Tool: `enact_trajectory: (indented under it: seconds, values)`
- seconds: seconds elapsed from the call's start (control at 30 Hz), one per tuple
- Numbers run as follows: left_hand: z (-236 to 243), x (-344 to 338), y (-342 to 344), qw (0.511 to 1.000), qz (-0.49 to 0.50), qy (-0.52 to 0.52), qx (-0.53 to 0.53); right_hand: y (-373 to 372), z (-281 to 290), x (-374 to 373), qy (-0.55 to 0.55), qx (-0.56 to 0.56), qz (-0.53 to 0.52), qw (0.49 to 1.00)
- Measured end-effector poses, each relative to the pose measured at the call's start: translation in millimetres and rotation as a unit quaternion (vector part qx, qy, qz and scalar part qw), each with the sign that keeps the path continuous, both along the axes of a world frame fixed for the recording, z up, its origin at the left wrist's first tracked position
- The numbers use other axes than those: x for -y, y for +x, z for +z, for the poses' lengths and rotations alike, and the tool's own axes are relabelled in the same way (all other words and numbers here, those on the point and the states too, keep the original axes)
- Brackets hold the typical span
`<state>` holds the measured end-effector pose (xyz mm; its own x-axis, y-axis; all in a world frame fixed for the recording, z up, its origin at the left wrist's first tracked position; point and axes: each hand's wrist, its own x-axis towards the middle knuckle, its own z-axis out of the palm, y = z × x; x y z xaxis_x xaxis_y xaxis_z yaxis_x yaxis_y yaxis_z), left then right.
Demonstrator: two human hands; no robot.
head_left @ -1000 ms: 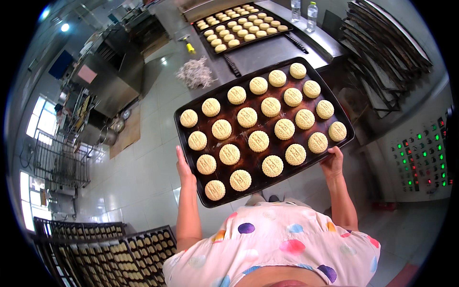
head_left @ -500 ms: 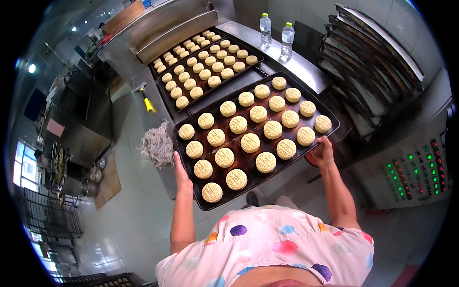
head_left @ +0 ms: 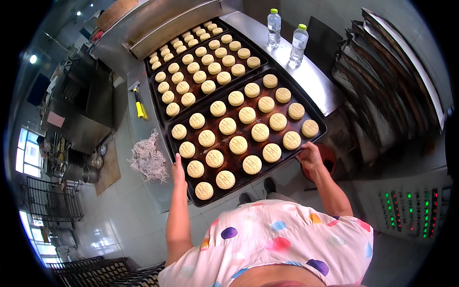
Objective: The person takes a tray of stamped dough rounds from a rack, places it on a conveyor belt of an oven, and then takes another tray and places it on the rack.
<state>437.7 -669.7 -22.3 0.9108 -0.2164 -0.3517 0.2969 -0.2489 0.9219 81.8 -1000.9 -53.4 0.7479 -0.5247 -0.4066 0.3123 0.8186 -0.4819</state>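
A dark baking tray (head_left: pixel 221 142) with rows of round, pale, pattern-stamped mooncakes (head_left: pixel 238 145) lies in front of me. My left hand (head_left: pixel 178 170) grips its left side, thumb up along the rim and the other fingers mostly hidden. At the near right corner my right hand (head_left: pixel 311 157) is closed on the edge, its fingers partly under the tray. The tray's far edge meets a second tray (head_left: pixel 195 88) of mooncakes, and a third stands behind that one. Left of my left hand, a heap of whitish stringy cloth (head_left: pixel 149 159) rests on the metal surface.
A yellow-handled scraper (head_left: pixel 139 104) lies along the left metal edge. Two water bottles (head_left: pixel 274 28) stand on the metal ledge at the far right. Stacked dark trays (head_left: pixel 382 81) lean on the right, above a panel of lights (head_left: pixel 411 215). A red round container (head_left: pixel 326 160) is beside my right hand.
Both hands have moved the held tray away from me and slightly left. The gap between it and the second tray has closed.
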Motion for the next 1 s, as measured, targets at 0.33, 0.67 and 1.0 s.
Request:
enact_trajectory:
  seconds: [0.33, 0.67, 1.0]
  values:
    - [0, -1, 3, 0.989, 0.024, 0.136, 0.059, 2, 5, 4, 0.016, 0.008, 0.030, 0.999]
    - [8, 16, 1, 0.955, 0.041, 0.255, 0.145, 6, 7, 6, 0.025, -0.036, 0.024, 0.999]
    - [4, -30, -60, 0.986, -0.006, 0.128, 0.104, -1, 8, 6, 0.033, -0.035, 0.048, 0.998]
